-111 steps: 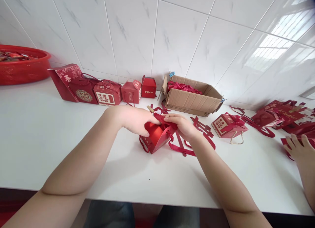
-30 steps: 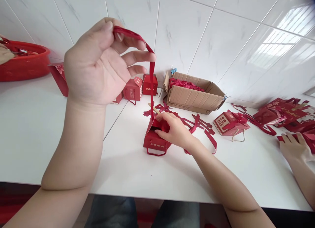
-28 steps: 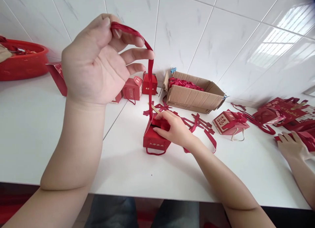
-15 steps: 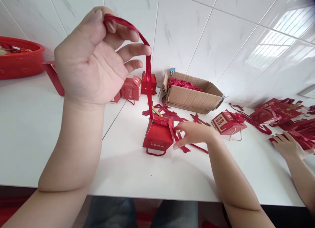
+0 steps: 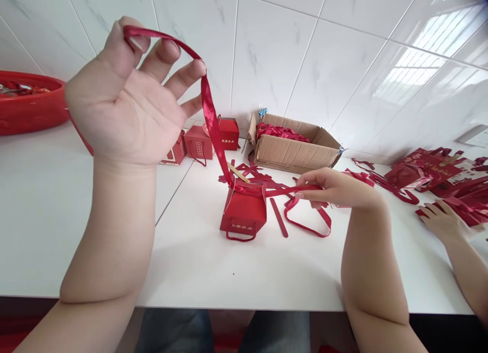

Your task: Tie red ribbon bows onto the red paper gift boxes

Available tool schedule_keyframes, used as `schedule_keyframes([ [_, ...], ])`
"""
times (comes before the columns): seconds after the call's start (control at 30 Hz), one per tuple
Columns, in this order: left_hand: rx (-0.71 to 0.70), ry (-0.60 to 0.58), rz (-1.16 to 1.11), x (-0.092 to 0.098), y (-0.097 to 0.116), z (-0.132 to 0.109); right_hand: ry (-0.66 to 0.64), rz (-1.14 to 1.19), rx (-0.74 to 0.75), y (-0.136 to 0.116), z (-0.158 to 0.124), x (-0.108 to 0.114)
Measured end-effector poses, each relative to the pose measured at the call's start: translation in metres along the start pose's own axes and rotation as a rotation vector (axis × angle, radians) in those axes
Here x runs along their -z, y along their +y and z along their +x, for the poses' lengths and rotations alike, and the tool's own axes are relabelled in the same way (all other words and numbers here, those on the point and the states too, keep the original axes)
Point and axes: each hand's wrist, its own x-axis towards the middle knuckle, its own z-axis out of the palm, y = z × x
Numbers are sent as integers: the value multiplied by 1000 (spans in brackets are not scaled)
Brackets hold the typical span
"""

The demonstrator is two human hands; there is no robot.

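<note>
Red ribbon [image 5: 211, 114] slants up-left from box [image 5: 244, 215] to left hand [image 5: 122, 104].

Upright red box [image 5: 244, 213], taut ribbon [image 5: 211, 114]

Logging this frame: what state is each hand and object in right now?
left hand: raised, pinching one ribbon end
right hand: low, pinching the other ribbon end
ribbon: stretched between both hands, passing across the gift box top
red gift box: upright, cord handle hanging in front
cardboard box: open, red ribbons inside
co-worker's hand: resting on red pieces
</note>
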Motion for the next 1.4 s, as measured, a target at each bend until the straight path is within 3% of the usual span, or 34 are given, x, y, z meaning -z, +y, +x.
schedule_keyframes([
  [0.13, 3, -9, -62, -1, 1, 1, 79, 196, 99, 3, -7, 6],
  [0.33, 28, 122, 41, -6, -4, 13, 242, 565, 397, 3, 0, -1],
  [0.5, 133, 51, 217, -19, 4, 33, 176, 674, 509, -5, 8, -8],
  [0.6, 176, -2, 161, -28, 15, 44, 165, 652, 580, -15, 8, -11],
  [0.77, 268, -25, 99, -40, 24, 54, 287, 505, 579, -42, 6, -11],
  [0.93, 267, -92, 50, -42, 20, 58, 598, 383, 543, -60, 18, -10],
  [1.03, 183, -90, 38, -43, 14, 56, 584, 504, 568, -64, 31, -12],
  [1.17, 88, 78, 123, -46, 1, 50, 562, 572, 578, -69, 41, -15],
  [1.27, 76, 162, 152, -47, -7, 48, 606, 567, 553, -75, 42, -14],
  [1.4, 97, 158, 116, -48, -6, 48, 613, 511, 539, -84, 37, -9],
])
